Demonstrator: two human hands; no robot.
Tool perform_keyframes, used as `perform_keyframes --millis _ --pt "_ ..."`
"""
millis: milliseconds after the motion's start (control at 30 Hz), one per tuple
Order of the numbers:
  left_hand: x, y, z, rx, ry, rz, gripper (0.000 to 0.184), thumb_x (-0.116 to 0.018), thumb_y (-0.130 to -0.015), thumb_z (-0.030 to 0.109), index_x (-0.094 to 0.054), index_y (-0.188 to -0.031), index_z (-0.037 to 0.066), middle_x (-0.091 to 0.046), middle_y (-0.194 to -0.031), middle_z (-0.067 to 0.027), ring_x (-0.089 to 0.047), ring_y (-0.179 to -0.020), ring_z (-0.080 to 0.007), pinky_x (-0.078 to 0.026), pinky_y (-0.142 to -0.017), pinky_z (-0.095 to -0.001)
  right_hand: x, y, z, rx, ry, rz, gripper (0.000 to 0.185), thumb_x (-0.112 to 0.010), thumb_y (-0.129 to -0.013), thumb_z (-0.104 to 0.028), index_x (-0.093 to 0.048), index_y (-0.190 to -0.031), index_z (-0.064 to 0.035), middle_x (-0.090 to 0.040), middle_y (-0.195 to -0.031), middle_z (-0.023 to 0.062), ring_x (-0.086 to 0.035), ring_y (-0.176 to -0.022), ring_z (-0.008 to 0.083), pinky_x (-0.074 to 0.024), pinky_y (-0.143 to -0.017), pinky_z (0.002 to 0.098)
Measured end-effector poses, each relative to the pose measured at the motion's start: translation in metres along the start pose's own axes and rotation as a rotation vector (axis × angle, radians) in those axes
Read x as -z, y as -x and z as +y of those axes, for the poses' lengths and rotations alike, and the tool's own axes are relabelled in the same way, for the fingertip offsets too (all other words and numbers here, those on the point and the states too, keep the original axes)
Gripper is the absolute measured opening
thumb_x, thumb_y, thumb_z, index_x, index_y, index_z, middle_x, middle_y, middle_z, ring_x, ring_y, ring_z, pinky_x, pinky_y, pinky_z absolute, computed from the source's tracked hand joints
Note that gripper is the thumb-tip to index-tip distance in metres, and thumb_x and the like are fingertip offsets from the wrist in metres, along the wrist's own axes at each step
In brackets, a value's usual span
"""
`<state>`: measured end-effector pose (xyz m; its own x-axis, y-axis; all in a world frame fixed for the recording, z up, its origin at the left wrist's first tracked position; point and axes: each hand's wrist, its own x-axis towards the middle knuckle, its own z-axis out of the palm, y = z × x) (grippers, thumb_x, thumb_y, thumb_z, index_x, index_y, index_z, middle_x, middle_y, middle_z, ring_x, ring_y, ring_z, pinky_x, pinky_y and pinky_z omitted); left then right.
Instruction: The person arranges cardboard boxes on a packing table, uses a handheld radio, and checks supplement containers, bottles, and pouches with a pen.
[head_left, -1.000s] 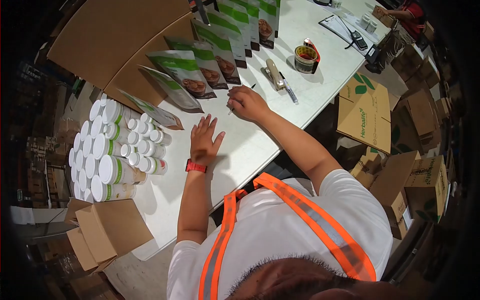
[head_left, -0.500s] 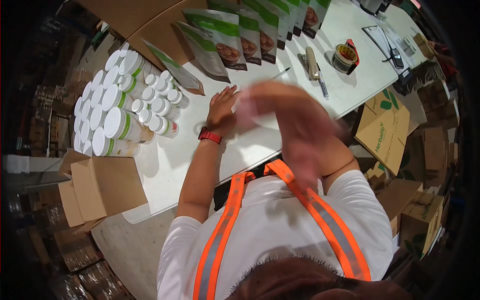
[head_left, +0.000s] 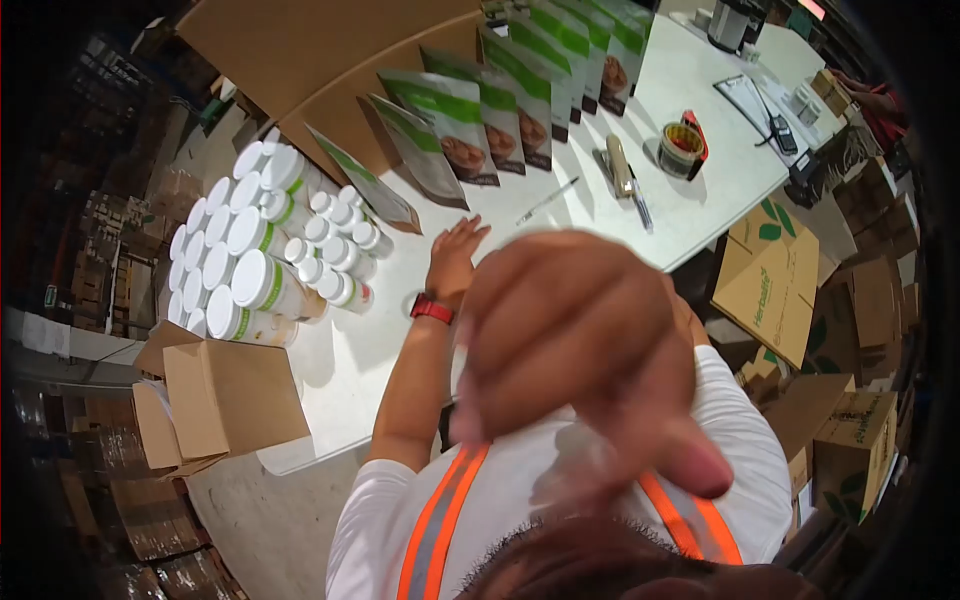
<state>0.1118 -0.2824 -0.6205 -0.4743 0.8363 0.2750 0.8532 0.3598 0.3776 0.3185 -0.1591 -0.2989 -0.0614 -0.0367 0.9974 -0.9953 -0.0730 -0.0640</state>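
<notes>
My left hand rests on the white table with its fingers spread and nothing in it. A red watch is on that wrist. Just beyond the fingers stand green-and-white pouches; to the left are small white-lidded bottles and larger white-lidded tubs. My right hand is raised very close to the camera, large and partly blurred. Its thumb sticks out at the lower right, away from the slightly bent fingers; I see no object in it. It covers part of the table edge and my chest.
A pen, a box cutter and a roll of tape lie on the table. At the far right are a clipboard and a handheld radio. Open cardboard boxes stand at the left corner; more cartons are at right.
My right hand has come up from above the table toward the camera and now looks much larger. My left hand stays on the table. The view has shifted slightly.
</notes>
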Motion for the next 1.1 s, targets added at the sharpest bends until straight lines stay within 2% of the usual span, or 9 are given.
perform_keyframes --millis 33,133,300,400,533,800,900,967,1100 --pt "-0.013 0.000 -0.022 -0.054 0.058 -0.013 0.051 -0.063 -0.097 0.039 -0.063 -0.142 0.015 -0.051 -0.158 -0.0084 -0.042 -0.149 -0.0271 -0.026 -0.123 -0.0478 0.001 -0.001 -0.003 -0.002 -0.005 -0.002 0.060 -0.030 -0.111 -0.059 -0.074 -0.102 -0.0194 -0.075 -0.096 0.0127 -0.067 -0.081 0.0229 -0.0554 -0.075 0.0391" --pt "0.015 0.003 0.021 0.083 0.027 0.001 0.053 -0.062 -0.095 0.036 -0.060 -0.144 0.017 -0.049 -0.159 -0.0067 -0.039 -0.152 -0.0243 -0.024 -0.123 -0.0469 0.007 -0.018 -0.016 -0.087 -0.053 0.000 0.063 -0.030 -0.110 -0.061 -0.074 -0.093 -0.0184 -0.074 -0.098 0.0134 -0.065 -0.081 0.0214 -0.0537 -0.074 0.0385" --pt "0.016 0.004 0.020 0.015 -0.038 -0.008 0.052 -0.059 -0.097 0.037 -0.059 -0.145 0.017 -0.047 -0.162 -0.0054 -0.036 -0.154 -0.0206 -0.022 -0.124 -0.0452 0.008 -0.031 -0.044 -0.019 -0.029 -0.037 0.049 -0.040 -0.105 -0.051 -0.073 -0.093 -0.0163 -0.073 -0.095 0.0118 -0.066 -0.080 0.0226 -0.0538 -0.073 0.0384" --pt "0.016 0.002 0.027 0.096 -0.088 -0.059 0.053 -0.058 -0.099 0.038 -0.057 -0.147 0.016 -0.045 -0.163 -0.0048 -0.036 -0.153 -0.0206 -0.021 -0.124 -0.0439 0.009 -0.035 -0.042 -0.011 0.009 -0.047 0.041 -0.046 -0.103 -0.044 -0.073 -0.092 -0.0150 -0.073 -0.093 0.0109 -0.066 -0.079 0.0233 -0.0539 -0.072 0.0383" --pt "-0.009 0.012 0.008 -0.165 -0.350 0.229 0.051 -0.058 -0.100 0.037 -0.058 -0.144 0.012 -0.049 -0.159 -0.0060 -0.040 -0.150 -0.0228 -0.027 -0.121 -0.0465 0.006 -0.035 -0.040 -0.011 0.039 -0.056 0.030 -0.055 -0.099 -0.036 -0.072 -0.092 -0.0133 -0.073 -0.091 0.0096 -0.067 -0.078 0.0242 -0.0540 -0.070 0.0382" --pt "-0.005 0.004 0.004 -0.089 -0.025 0.167 0.051 -0.065 -0.096 0.035 -0.060 -0.141 0.010 -0.056 -0.149 -0.0083 -0.046 -0.145 -0.0267 -0.031 -0.119 -0.0504 0.005 -0.023 -0.016 -0.018 0.185 -0.047 0.010 -0.071 -0.091 -0.020 -0.071 -0.091 -0.0098 -0.072 -0.087 0.0071 -0.069 -0.075 0.0260 -0.0543 -0.067 0.0379" --pt "-0.003 -0.001 0.007 -0.024 0.174 0.136 0.052 -0.068 -0.095 0.034 -0.061 -0.140 0.010 -0.059 -0.146 -0.0092 -0.048 -0.143 -0.0282 -0.033 -0.118 -0.0519 0.024 0.022 0.037 -0.191 0.390 -0.036 0.008 -0.077 -0.089 -0.014 -0.071 -0.090 -0.0085 -0.072 -0.085 0.0062 -0.070 -0.074 0.0267 -0.0544 -0.066 0.0378" --pt "0.007 0.000 0.018 0.020 0.146 0.085 0.052 -0.070 -0.094 0.033 -0.062 -0.139 0.009 -0.061 -0.144 -0.0098 -0.049 -0.142 -0.0292 -0.034 -0.118 -0.0529 0.050 0.079 0.075 -0.369 0.618 -0.106 0.013 -0.076 -0.088 -0.020 -0.072 -0.086 -0.0081 -0.072 -0.084 0.0083 -0.068 -0.075 0.0297 -0.0535 -0.068 0.0397" --pt "0.028 0.003 0.041 0.063 0.017 0.019 0.051 -0.068 -0.097 0.037 -0.063 -0.140 0.011 -0.054 -0.153 -0.0134 -0.042 -0.149 -0.0310 -0.028 -0.122 -0.0522 0.110 0.225 0.127 -0.559 1.039 -0.235 0.013 -0.073 -0.087 -0.020 -0.073 -0.084 -0.0077 -0.069 -0.081 0.0098 -0.067 -0.079 0.0333 -0.0538 -0.074 0.0441"
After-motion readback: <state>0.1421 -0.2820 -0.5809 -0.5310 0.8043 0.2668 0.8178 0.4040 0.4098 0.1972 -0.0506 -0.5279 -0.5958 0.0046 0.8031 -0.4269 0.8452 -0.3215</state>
